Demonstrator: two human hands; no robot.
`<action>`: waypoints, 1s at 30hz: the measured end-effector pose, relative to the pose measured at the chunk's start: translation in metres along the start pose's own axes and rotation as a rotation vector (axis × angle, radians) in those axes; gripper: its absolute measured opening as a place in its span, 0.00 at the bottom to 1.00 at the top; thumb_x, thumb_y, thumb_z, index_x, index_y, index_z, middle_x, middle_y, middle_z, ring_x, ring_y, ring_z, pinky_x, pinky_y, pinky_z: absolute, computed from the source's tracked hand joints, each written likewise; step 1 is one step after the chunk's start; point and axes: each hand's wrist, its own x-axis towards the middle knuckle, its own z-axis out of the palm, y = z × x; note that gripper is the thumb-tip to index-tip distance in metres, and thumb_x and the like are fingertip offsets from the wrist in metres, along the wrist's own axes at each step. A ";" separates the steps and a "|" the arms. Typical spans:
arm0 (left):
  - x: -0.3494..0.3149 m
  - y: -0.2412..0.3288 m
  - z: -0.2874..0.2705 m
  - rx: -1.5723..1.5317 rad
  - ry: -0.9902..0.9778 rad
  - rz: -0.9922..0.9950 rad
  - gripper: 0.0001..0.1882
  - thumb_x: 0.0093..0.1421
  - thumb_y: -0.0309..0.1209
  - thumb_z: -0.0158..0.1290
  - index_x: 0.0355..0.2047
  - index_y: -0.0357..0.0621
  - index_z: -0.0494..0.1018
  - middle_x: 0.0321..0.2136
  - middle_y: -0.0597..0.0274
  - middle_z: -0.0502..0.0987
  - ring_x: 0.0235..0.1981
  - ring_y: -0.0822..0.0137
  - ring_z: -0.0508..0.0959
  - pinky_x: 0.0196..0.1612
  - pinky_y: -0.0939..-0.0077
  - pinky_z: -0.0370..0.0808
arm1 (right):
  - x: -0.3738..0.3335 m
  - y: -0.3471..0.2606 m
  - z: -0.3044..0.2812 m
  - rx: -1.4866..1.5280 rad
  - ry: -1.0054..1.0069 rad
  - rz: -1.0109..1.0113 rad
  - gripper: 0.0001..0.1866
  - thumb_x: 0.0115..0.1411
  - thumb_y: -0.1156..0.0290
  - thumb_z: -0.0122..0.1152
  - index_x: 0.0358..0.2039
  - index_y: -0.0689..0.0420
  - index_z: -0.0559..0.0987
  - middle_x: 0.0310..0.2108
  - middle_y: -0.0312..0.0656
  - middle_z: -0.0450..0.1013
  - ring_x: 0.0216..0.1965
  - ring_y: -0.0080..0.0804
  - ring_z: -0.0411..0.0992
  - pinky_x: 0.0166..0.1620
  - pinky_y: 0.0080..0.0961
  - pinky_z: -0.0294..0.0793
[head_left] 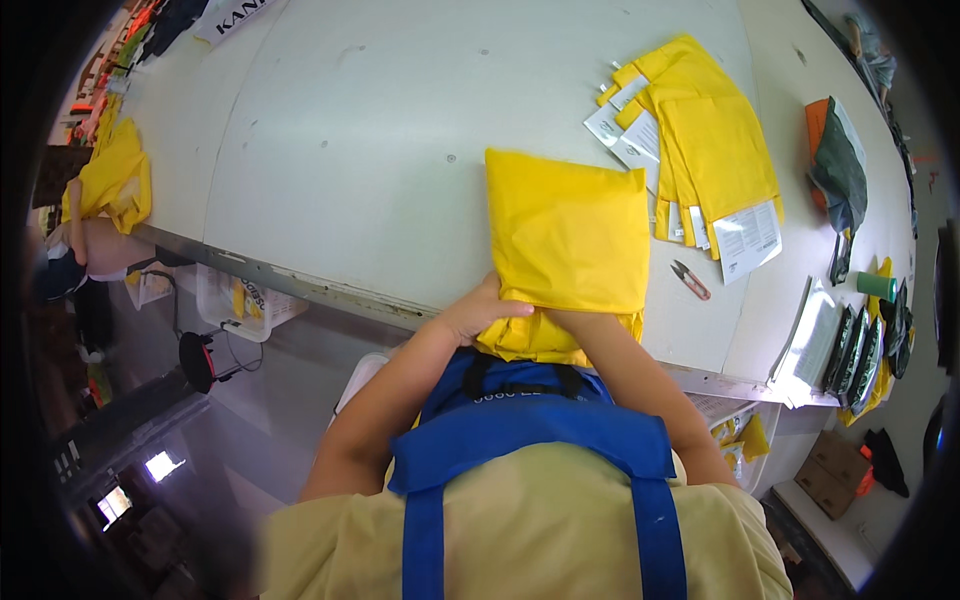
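A yellow fabric pouch (568,235), squarish and slightly puffed, lies at the table's near edge in front of me. Loose, gathered yellow fabric hangs from its near end over the edge. My left hand (478,310) grips the near left corner, its thumb stretched across the cloth and the other fingers mostly hidden. My right hand (572,318) reaches under the pouch's near rim, so its fingers are covered. To the right, flat yellow pouches (715,150) lie in a fanned stack with white printed cards (748,238). Small thread snips (691,281) rest between the stack and the near edge.
On the right stand a dark green and orange bag (838,165), a green thread spool (877,286) and several dark packets (855,350). Another person's arm (77,220) is by yellow fabric (120,175) at far left. White bins (235,300) hang below the table edge.
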 end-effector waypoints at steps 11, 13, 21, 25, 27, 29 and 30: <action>-0.006 -0.017 -0.010 0.212 0.136 0.151 0.45 0.44 0.12 0.46 0.65 0.40 0.48 0.60 0.56 0.60 0.62 0.63 0.59 0.63 0.72 0.55 | 0.032 0.002 0.003 0.073 -0.069 0.053 0.26 0.58 0.54 0.56 0.53 0.54 0.71 0.55 0.46 0.66 0.59 0.41 0.60 0.63 0.40 0.53; -0.019 -0.023 -0.015 0.204 0.168 0.130 0.44 0.44 0.13 0.47 0.64 0.39 0.49 0.60 0.56 0.60 0.62 0.63 0.59 0.62 0.72 0.55 | 0.022 0.006 -0.007 0.159 -0.150 0.083 0.26 0.58 0.54 0.56 0.53 0.55 0.71 0.55 0.46 0.66 0.59 0.41 0.61 0.63 0.40 0.53; -0.025 -0.014 -0.019 0.083 0.130 0.154 0.43 0.47 0.18 0.57 0.63 0.38 0.51 0.59 0.56 0.62 0.60 0.63 0.62 0.62 0.70 0.58 | -0.064 -0.019 -0.073 0.385 -0.350 0.212 0.21 0.56 0.64 0.62 0.49 0.57 0.74 0.45 0.47 0.73 0.49 0.36 0.70 0.51 0.33 0.68; -0.014 -0.010 -0.016 0.133 0.173 0.043 0.37 0.51 0.19 0.56 0.61 0.39 0.56 0.56 0.56 0.67 0.57 0.63 0.66 0.60 0.69 0.61 | -0.038 0.036 -0.099 0.378 0.073 0.568 0.20 0.56 0.70 0.63 0.48 0.62 0.73 0.39 0.45 0.74 0.37 0.30 0.73 0.41 0.26 0.72; -0.017 -0.024 -0.020 0.099 0.128 0.055 0.36 0.51 0.18 0.55 0.61 0.39 0.57 0.56 0.56 0.67 0.57 0.63 0.67 0.60 0.68 0.62 | -0.042 0.059 -0.078 0.834 -0.137 0.931 0.21 0.56 0.68 0.63 0.49 0.63 0.73 0.40 0.44 0.74 0.38 0.28 0.72 0.41 0.25 0.72; -0.027 -0.035 -0.019 0.220 0.167 0.043 0.32 0.54 0.21 0.54 0.59 0.37 0.59 0.55 0.56 0.68 0.57 0.64 0.67 0.59 0.69 0.62 | -0.066 0.072 -0.057 1.102 -0.184 0.866 0.21 0.57 0.66 0.62 0.49 0.64 0.73 0.42 0.44 0.74 0.40 0.28 0.73 0.43 0.26 0.73; -0.036 -0.035 -0.017 0.347 0.189 0.008 0.30 0.55 0.22 0.54 0.59 0.37 0.59 0.55 0.56 0.68 0.57 0.64 0.67 0.59 0.69 0.62 | -0.075 0.067 -0.055 1.109 -0.207 0.881 0.21 0.57 0.66 0.62 0.49 0.64 0.73 0.42 0.44 0.75 0.40 0.28 0.73 0.43 0.26 0.73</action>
